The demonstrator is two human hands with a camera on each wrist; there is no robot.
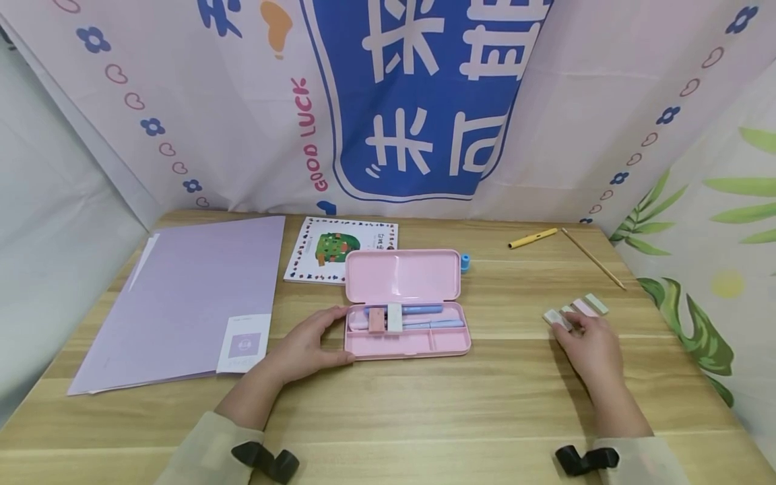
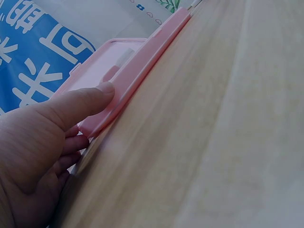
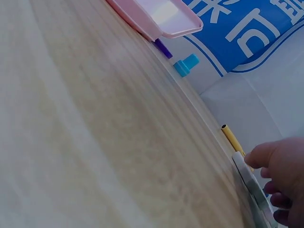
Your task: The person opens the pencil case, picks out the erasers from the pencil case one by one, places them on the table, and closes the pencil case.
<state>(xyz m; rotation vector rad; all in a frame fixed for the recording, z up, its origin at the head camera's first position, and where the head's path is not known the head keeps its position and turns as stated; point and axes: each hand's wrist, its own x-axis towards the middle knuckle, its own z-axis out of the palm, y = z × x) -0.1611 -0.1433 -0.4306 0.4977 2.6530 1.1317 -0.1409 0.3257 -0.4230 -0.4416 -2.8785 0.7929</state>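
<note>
Pink plastic makes up the open pencil case (image 1: 388, 345) at mid-desk, its lid tipped back. Your left hand (image 1: 306, 347) holds its left end, thumb at the front corner, fingers spread toward the back corner. Inside, a pink eraser (image 1: 376, 320) and a white eraser (image 1: 395, 317) lie across the pens. Your right hand (image 1: 594, 347) is bent over the row of small blocks (image 1: 585, 308) near the right edge of the desk (image 1: 473, 404), thumb touching the leftmost; you cannot tell whether it is pinched.

Between the case and that row you have a wide stretch of wood, and more along the front. Room is tighter on your left, where the lilac folder (image 1: 194, 303) lies beside your forearm. Behind, the lid overlaps your view of the booklet (image 1: 339, 246), with the blue sharpener (image 1: 465, 263) by its right edge. The yellow pen (image 1: 533, 238) and thin stick (image 1: 594, 259) lie beyond your right hand, toward the back edge.
</note>
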